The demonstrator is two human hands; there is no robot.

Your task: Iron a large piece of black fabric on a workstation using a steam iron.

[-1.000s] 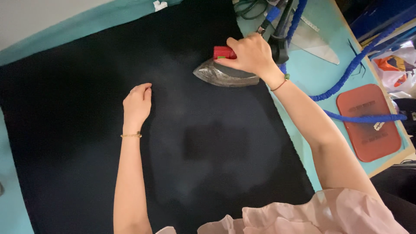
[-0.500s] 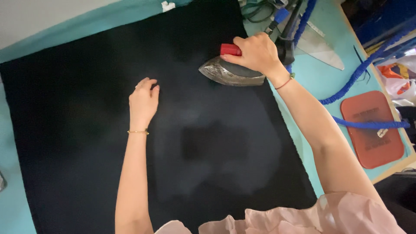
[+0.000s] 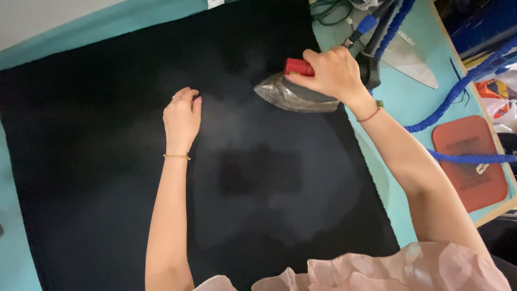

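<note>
Right hand [image 3: 331, 73] fingers clamped on iron [image 3: 296, 97] red handle; iron likely heavy, rigid. Left hand [image 3: 182, 118] fingers together, flat on soft black fabric [image 3: 107, 161].

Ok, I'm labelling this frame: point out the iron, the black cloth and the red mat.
iron [image 3: 293, 97]: head view, metal body.
black cloth [image 3: 102, 140]: head view, bare left part.
red mat [image 3: 467, 161]: head view, middle.
</note>
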